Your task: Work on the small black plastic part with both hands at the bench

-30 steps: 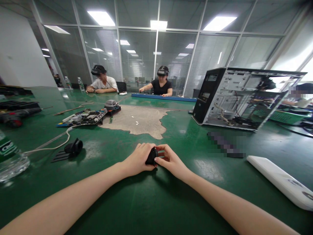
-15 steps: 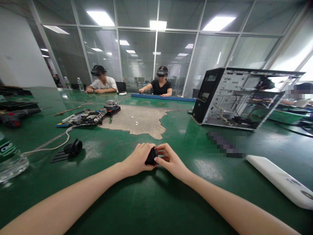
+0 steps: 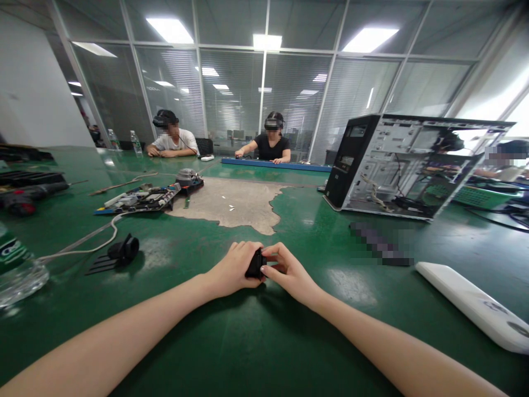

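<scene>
A small black object (image 3: 255, 264), boxy and of a kind I cannot make out, is held between my two hands just above or on the green table. My left hand (image 3: 237, 266) wraps round its left side, fingers over the top and thumb below. From the right, my right hand (image 3: 288, 271) pinches its edge with thumb and fingertips. Much of the object is hidden by the fingers. To the left lies a black plastic part (image 3: 119, 252) with a ring-like end and flat prongs.
A circuit board (image 3: 142, 199) lies back left, with a cable (image 3: 111, 237) before it. An opened computer case (image 3: 397, 171) stands right. A white device (image 3: 471, 303) and a dark strip (image 3: 380, 245) lie nearer. A water bottle (image 3: 19, 264) stands left. Two people sit across the table.
My hands and the black object stay almost where they were. The person at the far left has shifted slightly.
</scene>
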Demonstrator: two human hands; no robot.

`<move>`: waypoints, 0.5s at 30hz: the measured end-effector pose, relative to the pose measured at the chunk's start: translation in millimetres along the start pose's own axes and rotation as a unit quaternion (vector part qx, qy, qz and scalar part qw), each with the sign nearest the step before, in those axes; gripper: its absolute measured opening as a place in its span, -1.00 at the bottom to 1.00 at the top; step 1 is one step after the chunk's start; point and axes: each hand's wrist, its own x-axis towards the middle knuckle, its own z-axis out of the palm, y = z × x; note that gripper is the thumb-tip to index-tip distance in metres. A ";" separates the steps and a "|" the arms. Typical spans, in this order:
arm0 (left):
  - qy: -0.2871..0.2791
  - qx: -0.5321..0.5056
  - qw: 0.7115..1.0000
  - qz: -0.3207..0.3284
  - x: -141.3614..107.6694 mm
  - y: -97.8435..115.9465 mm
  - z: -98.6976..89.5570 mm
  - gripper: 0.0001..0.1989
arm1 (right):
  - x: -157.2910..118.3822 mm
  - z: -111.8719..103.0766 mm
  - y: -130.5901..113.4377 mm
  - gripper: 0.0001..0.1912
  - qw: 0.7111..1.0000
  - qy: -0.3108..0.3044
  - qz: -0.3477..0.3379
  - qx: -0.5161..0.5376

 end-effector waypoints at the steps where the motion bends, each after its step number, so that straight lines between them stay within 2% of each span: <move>1: 0.000 0.001 1.000 0.000 -0.1 -0.2 0.2 -0.50 | 0.4 -0.3 0.2 -0.76 1.000 -0.001 0.010 0.002; 6: -0.005 0.002 1.000 0.004 -0.3 -1.1 0.4 -0.48 | 0.6 -0.6 -1.0 -0.71 0.999 -0.011 0.046 0.002; 11: -0.004 0.005 1.000 0.004 -0.1 -1.2 0.4 -0.46 | -0.7 0.7 -2.3 -0.78 1.000 -0.004 -0.019 -0.011; 15: -0.001 0.009 1.000 0.005 0.2 -0.9 1.1 -0.48 | -0.1 0.6 -1.0 -0.81 1.000 0.010 -0.018 -0.015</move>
